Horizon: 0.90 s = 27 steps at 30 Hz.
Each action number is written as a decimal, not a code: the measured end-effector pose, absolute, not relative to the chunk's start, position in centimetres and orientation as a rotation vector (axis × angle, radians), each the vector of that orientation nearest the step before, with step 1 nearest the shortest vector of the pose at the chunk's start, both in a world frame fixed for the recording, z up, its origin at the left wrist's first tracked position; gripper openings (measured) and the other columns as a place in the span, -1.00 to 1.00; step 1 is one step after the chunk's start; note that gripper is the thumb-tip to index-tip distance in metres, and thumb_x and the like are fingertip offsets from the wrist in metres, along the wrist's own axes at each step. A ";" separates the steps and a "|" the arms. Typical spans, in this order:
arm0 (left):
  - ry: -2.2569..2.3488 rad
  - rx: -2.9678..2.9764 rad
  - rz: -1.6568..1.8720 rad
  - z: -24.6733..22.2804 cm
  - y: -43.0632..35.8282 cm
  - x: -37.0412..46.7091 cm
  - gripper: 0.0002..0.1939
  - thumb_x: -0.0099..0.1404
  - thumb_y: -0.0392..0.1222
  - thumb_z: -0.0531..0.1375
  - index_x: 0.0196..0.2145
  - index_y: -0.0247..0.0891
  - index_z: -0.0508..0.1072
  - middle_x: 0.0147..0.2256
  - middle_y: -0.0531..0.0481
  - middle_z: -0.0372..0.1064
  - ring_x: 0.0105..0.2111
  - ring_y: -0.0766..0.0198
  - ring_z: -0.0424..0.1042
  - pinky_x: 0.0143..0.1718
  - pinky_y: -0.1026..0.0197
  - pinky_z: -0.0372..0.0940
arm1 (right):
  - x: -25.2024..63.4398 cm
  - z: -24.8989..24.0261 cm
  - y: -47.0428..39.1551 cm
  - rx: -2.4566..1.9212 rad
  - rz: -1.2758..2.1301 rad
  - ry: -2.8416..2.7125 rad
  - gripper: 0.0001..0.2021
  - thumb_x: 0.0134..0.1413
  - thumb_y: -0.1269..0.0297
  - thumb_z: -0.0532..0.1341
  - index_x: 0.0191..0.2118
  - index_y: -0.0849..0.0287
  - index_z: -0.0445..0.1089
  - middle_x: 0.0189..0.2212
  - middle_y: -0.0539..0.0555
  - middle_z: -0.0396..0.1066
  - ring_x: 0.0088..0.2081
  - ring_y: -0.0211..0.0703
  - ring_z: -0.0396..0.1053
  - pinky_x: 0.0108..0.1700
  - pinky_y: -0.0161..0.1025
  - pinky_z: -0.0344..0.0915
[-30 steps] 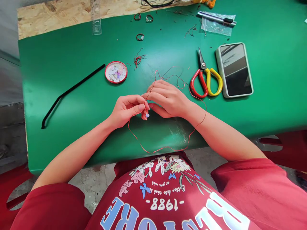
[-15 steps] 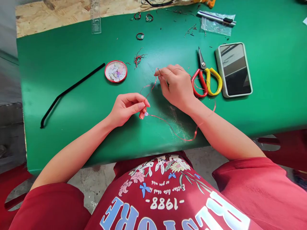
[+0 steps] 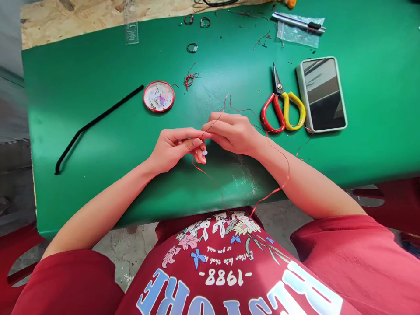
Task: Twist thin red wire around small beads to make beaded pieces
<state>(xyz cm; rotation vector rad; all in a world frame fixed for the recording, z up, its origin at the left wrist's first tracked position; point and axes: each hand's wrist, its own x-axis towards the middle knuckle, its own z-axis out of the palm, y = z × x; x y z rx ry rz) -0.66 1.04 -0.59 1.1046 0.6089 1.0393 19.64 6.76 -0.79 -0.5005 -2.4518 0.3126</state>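
Note:
Thin reddish cord (image 3: 285, 175) runs from my fingers, loops over the table and trails down to my lap. My left hand (image 3: 177, 146) pinches the cord between thumb and forefinger, and a pale bead (image 3: 204, 152) sits at its fingertips. Close against it, my right hand (image 3: 231, 131) has its fingers bent together on the cord. The fingertips of both hands meet, so the exact grip there is partly hidden. Above the right hand, a slack loop of cord rises and passes toward the scissors (image 3: 278, 103) with red and yellow handles.
A red-rimmed lid (image 3: 144, 101) holding tiny beads lies left of a tangled cord piece (image 3: 189, 80). The phone (image 3: 323, 94) is beside the scissors. Finished-looking cord rings (image 3: 192, 47) lie farther back. A bent black rod (image 3: 98, 124), a clear ruler (image 3: 131, 26) and a plastic bag (image 3: 300, 34) lie around.
My right hand has come down and left to meet my left hand, which has barely moved. The cord has shifted into new loops, one end now reaching my lap.

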 end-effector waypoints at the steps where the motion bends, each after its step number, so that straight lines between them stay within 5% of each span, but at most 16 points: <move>1: 0.608 1.105 1.051 -0.6 1.1 -0.6 -0.82 0.30 -0.09 0.33 -0.15 -0.04 0.68 -0.41 0.05 0.54 -0.49 0.39 0.58 -0.43 0.33 0.55 | 19.7 -0.8 6.8 -0.541 0.292 -2.444 -0.68 0.51 0.17 -0.13 -0.15 0.14 0.31 -0.39 -0.04 0.23 -0.41 -0.39 0.23 -0.35 -0.38 0.20; 15: 0.782 1.585 1.258 -0.7 1.1 -0.9 -0.77 0.34 -0.05 0.28 -0.07 0.09 0.64 -0.31 0.02 0.51 -0.38 0.36 0.58 -0.30 0.21 0.55 | 19.7 -1.5 7.2 -0.618 0.243 -2.366 -0.61 0.51 0.16 -0.19 -0.14 0.16 0.33 -0.36 -0.01 0.36 -0.40 -0.38 0.33 -0.32 -0.35 0.28; 23: 0.796 1.792 1.266 -0.9 0.9 -1.3 -0.61 0.41 -0.14 0.18 0.15 0.09 0.51 -0.24 0.00 0.48 -0.34 0.35 0.55 -0.22 0.20 0.53 | 19.8 -1.5 7.0 -0.739 0.235 -2.327 -0.63 0.50 0.13 -0.13 -0.14 0.16 0.35 -0.33 0.01 0.42 -0.34 -0.35 0.42 -0.27 -0.34 0.33; 27: 0.823 1.771 1.273 -1.2 0.8 -1.2 -0.46 0.31 -0.15 0.29 0.24 0.06 0.43 -0.23 -0.02 0.46 -0.31 0.31 0.52 -0.26 0.21 0.49 | 19.6 -1.4 7.1 -0.854 0.211 -2.236 -0.62 0.49 0.08 -0.09 -0.20 0.15 0.38 -0.35 0.02 0.47 -0.33 -0.33 0.45 -0.25 -0.33 0.36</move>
